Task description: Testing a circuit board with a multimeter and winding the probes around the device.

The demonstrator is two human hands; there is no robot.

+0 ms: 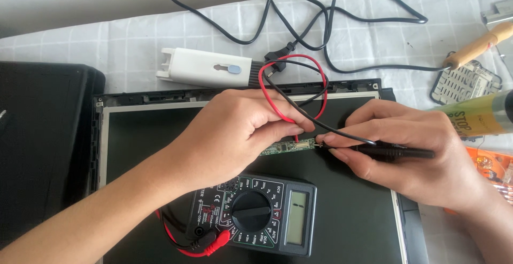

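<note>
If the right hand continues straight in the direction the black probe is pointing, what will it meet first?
The right hand aims its slim black probe leftward. Its tip seems already at the narrow green circuit board, with the left hand's fingertips just beyond. Depth is unclear, so actual contact is not certain.

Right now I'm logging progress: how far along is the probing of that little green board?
Done: the multimeter lies on the bared screen panel, leads plugged in. In hand: the right hand holds the black probe to the green circuit board, the left hand pinches the red lead there. Left: I cannot make out a reading on the display.
</note>
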